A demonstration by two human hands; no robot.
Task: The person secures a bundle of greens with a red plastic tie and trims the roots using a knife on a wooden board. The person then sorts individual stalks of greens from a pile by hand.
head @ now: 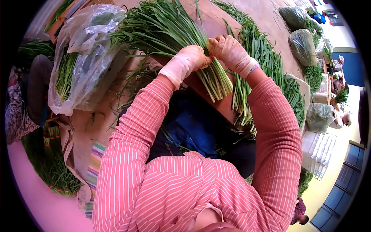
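Observation:
A thick bunch of garlic chives (165,32) lies across a reddish-brown board, leaves toward the upper left and pale stem ends toward me. My left hand (188,61), in a thin translucent glove, grips the bunch from its left side. My right hand (230,53), gloved likewise, has its fingers curled against the bunch's right side. Between the hands a red tie (211,56) crosses the stems; its ends are hidden by my fingers. Beneath the stem ends the board (224,111) shows.
Loose chives (261,52) form a long pile on the right. A clear plastic bag (95,66) with chives stands at left, beside a seated person's leg (40,87). Tied bunches (49,165) lie at lower left. White crates (317,153), filled bags (303,46) and other people are farther right.

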